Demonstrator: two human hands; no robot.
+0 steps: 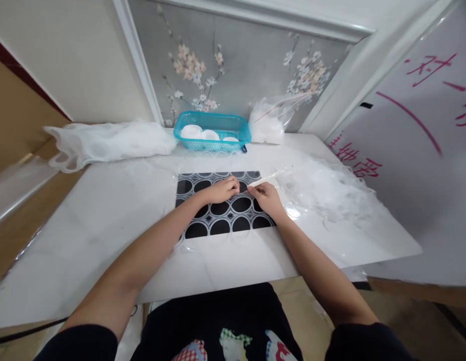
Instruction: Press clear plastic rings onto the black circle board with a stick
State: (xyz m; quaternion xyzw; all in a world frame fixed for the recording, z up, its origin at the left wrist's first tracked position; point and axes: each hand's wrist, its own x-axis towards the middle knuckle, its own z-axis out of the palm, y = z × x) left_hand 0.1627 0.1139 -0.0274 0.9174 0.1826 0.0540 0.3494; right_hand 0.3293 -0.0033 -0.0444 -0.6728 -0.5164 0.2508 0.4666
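Observation:
A black rectangular mat lies on the white table, and over it spreads a clear sheet of joined rings. My left hand rests on the upper middle of this sheet with its fingers curled and pressed together; whatever they pinch is too small to make out. Close beside it, my right hand grips a slim white pen-like stick. The stick slants up to the right, and its lower end is near my left fingertips. Its exact kind does not show.
Behind the mat stands a turquoise plastic basket with several white round pieces. A clear bag of white material sits to its right. Clear ring sheets heap up on the right, and a translucent bundle lies at left. A whiteboard borders the right side.

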